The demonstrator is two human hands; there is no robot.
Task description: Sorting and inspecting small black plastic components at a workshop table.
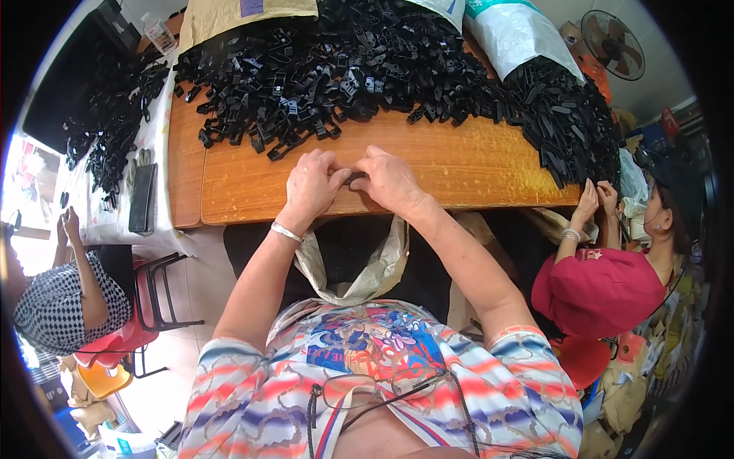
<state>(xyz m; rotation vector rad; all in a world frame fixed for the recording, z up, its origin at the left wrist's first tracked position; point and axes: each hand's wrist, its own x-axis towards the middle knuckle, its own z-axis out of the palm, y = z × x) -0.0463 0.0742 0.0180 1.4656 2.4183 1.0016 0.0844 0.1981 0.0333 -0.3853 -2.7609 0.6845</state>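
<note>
Close to the table's front edge, my left hand [313,183] and my right hand [388,180] meet with fingers pinched around a small black plastic part [354,178]. Most of that part is hidden by my fingertips, so its full shape does not show. Beyond my hands spreads a large heap of black plastic parts [329,76], many of them small and frame-like. Below my hands, an open beige sack [355,287] hangs at the table's edge over my lap.
Longer black pieces [554,115] spill from a white sack [520,38] at the right. One co-worker [612,283] sits at right, another [73,298] at left by a white-covered table [157,195] with more black parts. A fan [614,46] stands far right.
</note>
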